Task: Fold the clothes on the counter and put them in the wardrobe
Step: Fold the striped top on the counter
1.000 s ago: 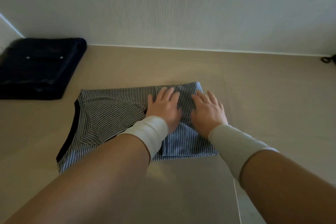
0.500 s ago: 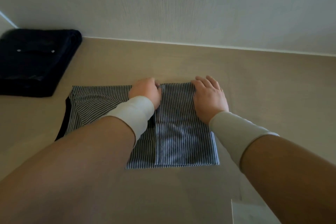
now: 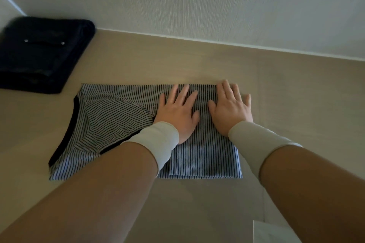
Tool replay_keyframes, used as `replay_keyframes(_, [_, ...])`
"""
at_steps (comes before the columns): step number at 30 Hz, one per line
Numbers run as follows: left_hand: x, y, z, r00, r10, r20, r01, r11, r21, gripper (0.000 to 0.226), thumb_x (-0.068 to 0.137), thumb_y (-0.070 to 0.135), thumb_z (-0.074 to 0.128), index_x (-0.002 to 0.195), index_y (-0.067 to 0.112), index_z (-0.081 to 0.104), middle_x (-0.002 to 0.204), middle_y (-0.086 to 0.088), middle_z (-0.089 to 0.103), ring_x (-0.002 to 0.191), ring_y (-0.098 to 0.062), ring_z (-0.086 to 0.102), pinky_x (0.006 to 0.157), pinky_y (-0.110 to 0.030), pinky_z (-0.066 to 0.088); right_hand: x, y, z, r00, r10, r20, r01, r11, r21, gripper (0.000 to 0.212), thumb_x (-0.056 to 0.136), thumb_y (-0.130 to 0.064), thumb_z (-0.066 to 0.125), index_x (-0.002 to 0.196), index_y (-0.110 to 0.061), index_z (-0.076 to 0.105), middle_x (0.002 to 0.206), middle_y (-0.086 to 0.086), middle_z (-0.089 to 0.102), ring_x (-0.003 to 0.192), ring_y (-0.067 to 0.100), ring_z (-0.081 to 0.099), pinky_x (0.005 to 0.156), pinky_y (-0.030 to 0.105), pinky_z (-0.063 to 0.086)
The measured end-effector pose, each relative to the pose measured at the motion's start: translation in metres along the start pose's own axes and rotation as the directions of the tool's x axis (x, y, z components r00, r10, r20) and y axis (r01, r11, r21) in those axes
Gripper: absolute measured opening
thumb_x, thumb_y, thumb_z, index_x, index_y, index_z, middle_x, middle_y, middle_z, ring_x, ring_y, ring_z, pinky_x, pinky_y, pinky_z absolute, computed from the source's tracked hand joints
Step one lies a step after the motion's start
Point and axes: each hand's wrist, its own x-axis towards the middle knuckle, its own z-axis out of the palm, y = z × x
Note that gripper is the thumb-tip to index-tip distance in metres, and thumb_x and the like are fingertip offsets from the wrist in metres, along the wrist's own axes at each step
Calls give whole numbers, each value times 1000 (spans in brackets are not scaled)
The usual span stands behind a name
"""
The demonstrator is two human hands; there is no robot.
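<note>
Striped cloth garment (image 3: 118,124) lies flat under left hand (image 3: 177,116) and right hand (image 3: 230,112), fingers spread.

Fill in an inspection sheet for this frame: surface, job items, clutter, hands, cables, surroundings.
Surface: beige counter, running up to the wall.
Job's things: striped shirt lying flat on the counter, right part folded over, dark-trimmed neckline at the left; dark folded garment at the back left, apart from the shirt.
Clutter: pale object at the bottom edge, cut off, kind unclear.
Hands: left hand and right hand both flat, fingers straight, pressing the shirt's folded part; pale cuffs on both wrists.
Cables: nothing seen.
Surroundings: pale textured wall behind the counter.
</note>
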Motion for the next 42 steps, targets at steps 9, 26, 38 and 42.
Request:
replay_keyframes(9, [6, 6, -11, 994, -24, 108, 19, 999, 49, 61, 100, 53, 15, 153, 32, -5, 161, 5, -18, 147, -25, -20, 118, -55, -5, -18, -1, -6, 999, 19, -30, -21, 998, -55, 60, 102, -39, 23, 154, -13, 12, 164, 3, 2, 150, 25, -7, 120, 54, -3])
replay_keyframes(26, [-54, 13, 1, 985, 19, 173, -44, 989, 144, 78, 93, 67, 14, 152, 25, -15, 158, 1, -26, 145, -24, -24, 118, -54, -7, -82, -1, -13, 967, 224, -121, -147, 879, 453, 49, 97, -25, 47, 144, -15, 36, 140, 4, 47, 111, 21, 55, 85, 33, 47])
replay_keyframes(38, [-63, -19, -75, 933, -352, 81, 300, 632, -714, 33, 102, 18, 38, 129, 17, 57, 107, -1, 66, 85, -21, 67, 73, -37, 57, -58, -40, -64, 891, 125, 436, -453, 200, 869, 10, 89, -6, 56, 95, -1, 63, 84, 14, 69, 80, 32, 68, 80, 45, 57])
replay_keyframes(42, [-74, -72, -103, 848, -445, 288, 373, 116, -921, 31, 102, 18, 41, 127, 6, 55, 98, -8, 68, 83, -23, 69, 81, -38, 53, -60, -104, -84, 937, 44, 346, -346, 238, 908, 15, 88, -4, 53, 74, -11, 53, 58, 6, 55, 53, 21, 55, 53, 28, 45])
